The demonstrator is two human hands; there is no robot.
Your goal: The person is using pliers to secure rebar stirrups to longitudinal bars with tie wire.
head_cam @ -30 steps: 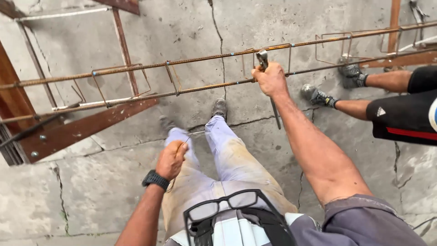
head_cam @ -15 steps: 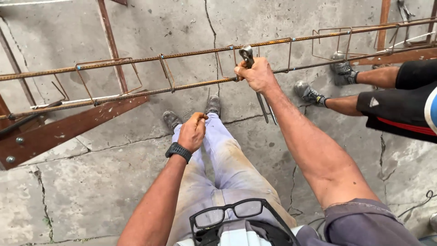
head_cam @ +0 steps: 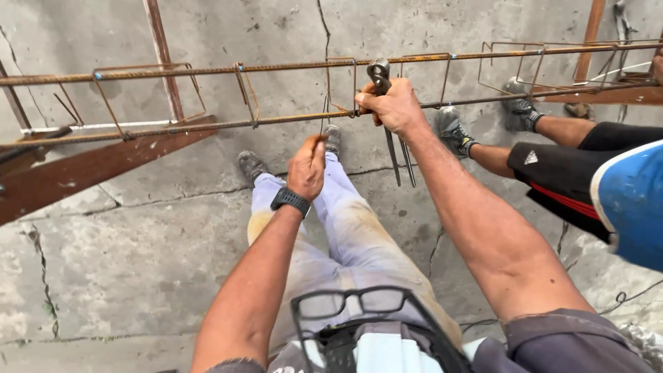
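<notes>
— What's nearest the camera?
— Black-framed glasses (head_cam: pixel 359 304) hung at the chest, above pale, stained trousers (head_cam: pixel 345 228).
— And the hands?
— The left hand (head_cam: pixel 307 166) pinches a thin tie wire (head_cam: pixel 322 117), fingers narrow. Beyond it, the right hand (head_cam: pixel 394 107) is closed around steel pincers (head_cam: pixel 383 76), head up at the rusty rebar cage (head_cam: pixel 207 97), handles hanging below.
— Farther out?
— Another person's legs (head_cam: pixel 552 148) on cracked concrete (head_cam: pixel 124 242).

A single head-worn camera looks steeply down and forward from the person's own eye level. It sits close above both forearms, which rise from the lower edge to mid-frame. The concrete floor (head_cam: pixel 138 262) fills the background; the rebar cage (head_cam: pixel 207 69) crosses the upper frame.
</notes>
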